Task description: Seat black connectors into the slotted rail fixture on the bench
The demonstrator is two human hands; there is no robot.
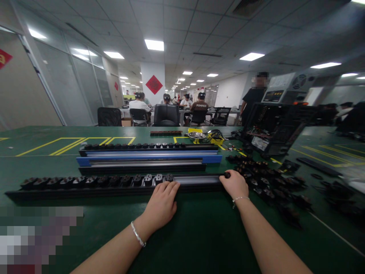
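Note:
In front of me a long black rail (114, 193) lies across the table, with a row of black socket-like modules (91, 180) filling it from the left to past the middle. The right part of the rail shows a bare metallic channel (196, 179). My left hand (163, 201) is closed over the rail's near edge, fingertips beside the last modules of the row. At the rail's right end, my right hand (235, 185) pinches a small black module (227, 175), partly hidden by the fingers. Whether it sits inside the channel I cannot tell.
Blue rails (154, 158) and another filled rail (137, 146) lie behind. A pile of loose black modules (265, 179) spreads at right. An opened computer case (273, 121), a metal bowl (196, 135) and a yellow container (216, 137) stand farther back. People sit beyond the green table (85, 236).

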